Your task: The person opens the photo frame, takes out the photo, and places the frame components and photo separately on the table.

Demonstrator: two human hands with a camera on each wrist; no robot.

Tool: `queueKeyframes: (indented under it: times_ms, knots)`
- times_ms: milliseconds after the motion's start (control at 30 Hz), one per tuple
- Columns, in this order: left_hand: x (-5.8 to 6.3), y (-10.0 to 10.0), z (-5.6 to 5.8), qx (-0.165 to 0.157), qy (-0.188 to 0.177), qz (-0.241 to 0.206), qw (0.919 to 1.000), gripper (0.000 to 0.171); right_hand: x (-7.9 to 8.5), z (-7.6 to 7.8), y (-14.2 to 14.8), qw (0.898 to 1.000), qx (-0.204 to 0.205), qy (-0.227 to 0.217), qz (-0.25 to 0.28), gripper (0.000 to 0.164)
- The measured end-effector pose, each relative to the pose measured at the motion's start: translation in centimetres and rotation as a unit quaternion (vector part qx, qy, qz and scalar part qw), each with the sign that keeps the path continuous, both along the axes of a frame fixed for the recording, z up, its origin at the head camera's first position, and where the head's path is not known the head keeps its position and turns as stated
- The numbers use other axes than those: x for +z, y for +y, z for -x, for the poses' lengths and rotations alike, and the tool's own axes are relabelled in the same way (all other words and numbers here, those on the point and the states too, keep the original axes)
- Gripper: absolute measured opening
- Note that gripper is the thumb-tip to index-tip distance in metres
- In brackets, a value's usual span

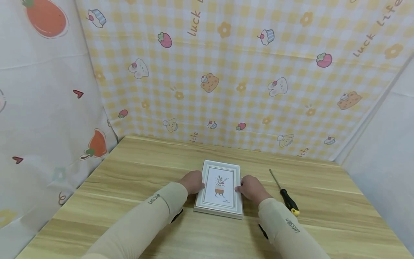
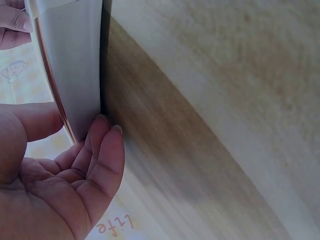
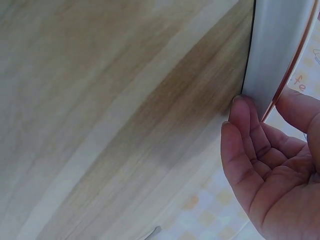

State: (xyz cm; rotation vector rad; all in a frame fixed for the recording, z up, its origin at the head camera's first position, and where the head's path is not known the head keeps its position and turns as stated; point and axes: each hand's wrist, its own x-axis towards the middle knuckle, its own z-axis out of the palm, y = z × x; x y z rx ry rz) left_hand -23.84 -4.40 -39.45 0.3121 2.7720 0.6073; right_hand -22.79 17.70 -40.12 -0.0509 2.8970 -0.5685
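One frame (image 1: 220, 187), gripped by left hand (image 1: 192, 182), right hand (image 1: 252, 187) | face up | long axis away

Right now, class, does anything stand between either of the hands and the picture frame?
Nothing visible does: the left hand and right hand grip the picture frame at its opposite sides. The screwdriver lies apart on the table, to the right of the right hand.

yellow-checked rear cloth (image 1: 239, 64) | printed white left cloth (image 1: 48, 108) | wood-grain table (image 1: 155, 163)
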Motion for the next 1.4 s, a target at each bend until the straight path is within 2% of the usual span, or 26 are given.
queueKeyframes:
  times_ms: [333, 533, 667, 800, 900, 1233, 1400]
  knots:
    - [-0.2, -0.1, -0.1, -0.001, 0.005, -0.008, 0.9999, 0.021, -0.1, 0.1, 0.0, 1.000, 0.006, 0.006, 0.004, 0.022]
    - [0.2, -0.2, -0.1, -0.002, 0.011, -0.008, 0.9999, 0.021, 0.3, 0.0, -0.1, 1.000, 0.004, 0.011, 0.016, 0.026]
    - [0.4, -0.2, -0.1, 0.005, 0.001, -0.017, 0.9998, 0.016, 0.2, -0.1, 0.0, 1.000, 0.004, 0.015, 0.020, 0.026]
    - [0.2, -0.3, -0.1, 0.017, -0.018, -0.028, 0.9993, 0.025, 0.0, -0.2, 0.0, 1.000, 0.004, 0.023, 0.015, 0.022]
    - [-0.1, -0.4, -0.1, 0.021, -0.025, -0.028, 0.9991, 0.025, -0.2, -0.3, 0.0, 1.000, 0.006, 0.026, 0.011, 0.020]
    - [-0.2, -0.8, -0.6, 0.009, -0.002, -0.042, 0.9991, 0.018, -0.3, -0.8, 0.2, 0.999, -0.001, 0.037, 0.019, 0.019]
    - [-0.5, -1.0, -0.6, 0.002, 0.010, -0.037, 0.9993, 0.015, -0.4, -1.1, 0.3, 0.999, -0.019, 0.029, 0.023, 0.032]
